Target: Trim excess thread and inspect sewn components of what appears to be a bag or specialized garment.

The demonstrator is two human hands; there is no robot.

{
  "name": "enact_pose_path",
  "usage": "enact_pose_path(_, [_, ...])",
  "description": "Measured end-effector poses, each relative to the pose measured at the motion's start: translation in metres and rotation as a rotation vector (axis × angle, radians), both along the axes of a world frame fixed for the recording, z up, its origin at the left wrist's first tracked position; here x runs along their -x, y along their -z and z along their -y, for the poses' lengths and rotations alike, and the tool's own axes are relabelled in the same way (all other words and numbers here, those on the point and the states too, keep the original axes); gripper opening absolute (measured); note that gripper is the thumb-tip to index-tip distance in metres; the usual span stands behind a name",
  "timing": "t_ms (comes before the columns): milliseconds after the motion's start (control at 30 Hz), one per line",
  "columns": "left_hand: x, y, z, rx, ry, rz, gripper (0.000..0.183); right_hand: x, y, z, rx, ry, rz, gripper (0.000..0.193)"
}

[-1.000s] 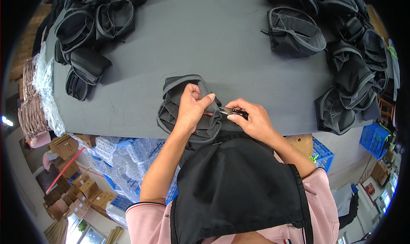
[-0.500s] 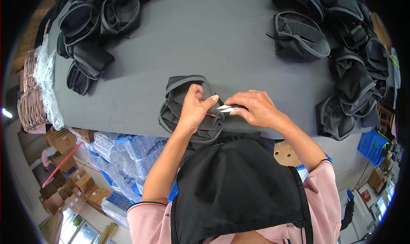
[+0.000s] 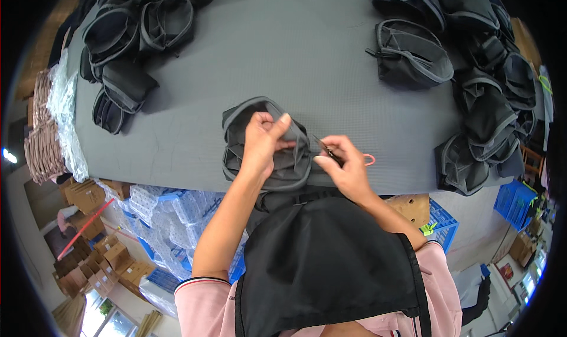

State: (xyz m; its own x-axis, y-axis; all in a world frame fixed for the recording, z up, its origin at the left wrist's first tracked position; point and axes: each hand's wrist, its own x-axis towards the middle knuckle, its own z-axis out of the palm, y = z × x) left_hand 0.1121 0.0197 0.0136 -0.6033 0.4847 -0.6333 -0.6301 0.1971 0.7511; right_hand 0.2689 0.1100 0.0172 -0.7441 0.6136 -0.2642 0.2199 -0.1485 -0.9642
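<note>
A black, grey-trimmed fabric pouch (image 3: 288, 167) gapes open at the surface (image 3: 283, 54) edge, black-handled snips (image 3: 332, 155) tilted just beside it.

You are handling a matt, creased cloth pouch (image 3: 290, 167) and metal-looking snips (image 3: 332, 153) above a tabletop (image 3: 348, 65) presenting as matt and finely textured, while clear plastic sheeting (image 3: 63, 110) is glistening and cardboard boxes (image 3: 118, 258) are appearing dull and papery.
</note>
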Motion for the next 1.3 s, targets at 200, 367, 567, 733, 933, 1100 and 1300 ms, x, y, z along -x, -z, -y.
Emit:
enact_pose_path(200, [0.01, -0.028, -0.012, 0.581, 0.885, -0.9, 0.067, 0.035, 0.048, -0.014, 0.284, 0.101, 0.064, 0.018])
enact_pose_path(367, [0.014, -0.025, -0.016, 0.686, 1.027, -0.996, 0.038, 0.051, 0.056, -0.006, 0.288, 0.133, 0.079, 0.014])
enact_pose_path(567, [0.013, 0.016, -0.011, 0.613, 0.876, -1.04, 0.019, 0.049, 0.068, 0.006, 0.262, 0.109, 0.153, 0.013])
enact_pose_path(733, [0.004, 0.014, 0.004, 0.419, 0.632, -0.819, 0.018, 0.043, 0.062, 0.001, 0.505, 0.119, 0.113, 0.013])
enact_pose_path(933, [-0.002, 0.016, -0.005, 0.591, 0.706, -0.853, 0.025, 0.037, 0.057, 0.0, 0.627, 0.103, 0.069, 0.016])
enact_pose_path(1100, [-0.008, 0.027, -0.005, 0.508, 0.556, -0.777, 0.023, 0.025, 0.052, -0.003, 0.27, 0.018, 0.137, 0.025])
enact_pose_path(1300, [-0.009, 0.032, -0.002, 0.504, 0.513, -0.794, 0.021, 0.016, 0.01, -0.022, -0.721, -0.417, 0.317, 0.031])
